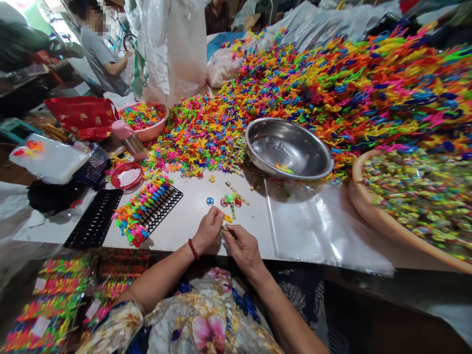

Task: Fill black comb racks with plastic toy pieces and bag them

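My left hand (209, 229), with a red bead bracelet at the wrist, pinches a small yellow-orange plastic piece (228, 218) near the table's front edge. Close against it, my right hand (244, 246) has its fingers closed on a small patterned piece (224, 227), mostly hidden by the fingertips. Just beyond the hands lie several patterned sticks (232, 187), a bright green piece (229, 198) and a red disc (238, 201). A blue openwork disc (210, 201) is a little to the left.
Left of my hands, a black rack (165, 204) holds rows of colourful plastic pieces beside a black perforated panel (94, 216). A steel bowl (289, 147) stands before a large multicoloured pile (313, 83). Clear plastic bags (324, 226) and a big tub (356, 179) are right. A person (101, 54) stands back left.
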`<state>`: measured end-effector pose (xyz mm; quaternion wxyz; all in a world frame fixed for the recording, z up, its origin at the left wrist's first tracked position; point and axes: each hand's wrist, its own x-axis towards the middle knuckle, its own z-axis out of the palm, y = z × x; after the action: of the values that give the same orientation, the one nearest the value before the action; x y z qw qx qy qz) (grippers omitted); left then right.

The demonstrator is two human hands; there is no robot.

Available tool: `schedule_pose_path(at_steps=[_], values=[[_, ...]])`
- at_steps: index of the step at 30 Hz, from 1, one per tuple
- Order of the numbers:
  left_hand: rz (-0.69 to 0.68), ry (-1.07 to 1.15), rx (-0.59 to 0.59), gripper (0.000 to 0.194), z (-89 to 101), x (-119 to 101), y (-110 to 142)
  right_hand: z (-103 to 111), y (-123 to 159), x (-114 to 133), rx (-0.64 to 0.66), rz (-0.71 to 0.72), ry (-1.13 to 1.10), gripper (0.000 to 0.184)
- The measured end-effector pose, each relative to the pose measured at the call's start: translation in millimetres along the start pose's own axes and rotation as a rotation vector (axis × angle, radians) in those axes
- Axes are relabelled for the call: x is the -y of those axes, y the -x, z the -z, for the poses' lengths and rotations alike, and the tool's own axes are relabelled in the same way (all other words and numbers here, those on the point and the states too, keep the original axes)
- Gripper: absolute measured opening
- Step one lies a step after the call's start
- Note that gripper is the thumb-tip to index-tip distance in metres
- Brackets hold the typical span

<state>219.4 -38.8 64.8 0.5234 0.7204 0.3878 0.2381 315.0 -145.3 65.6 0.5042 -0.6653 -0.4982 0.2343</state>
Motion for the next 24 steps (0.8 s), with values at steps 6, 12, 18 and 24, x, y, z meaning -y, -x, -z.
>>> schedule_pose_path(at_steps=[6, 12, 18, 24], values=[[-0.138, -0.218, -0.050, 0.022, 17.9, 3.7, -18.4, 33.0, -17.5, -34.2, -0.054, 0.084, 0.290, 0.027], [-0.092, -0.435, -0.219, 0.017, 42.6, 6.8, -81.1, 57.4, -72.1, -59.7, -0.193, 0.156, 0.730, 0.027], [-0.109, -0.440, -0.099, 0.012, 30.4, 11.2, -131.1, 42.5, -117.0, -67.3, 0.076, 0.086, 0.876, 0.017], [-0.045, -0.225, -0.208, 0.006, 29.9, 13.0, -138.2, 41.1, -112.5, -75.4, -0.071, 0.096, 0.683, 0.019]])
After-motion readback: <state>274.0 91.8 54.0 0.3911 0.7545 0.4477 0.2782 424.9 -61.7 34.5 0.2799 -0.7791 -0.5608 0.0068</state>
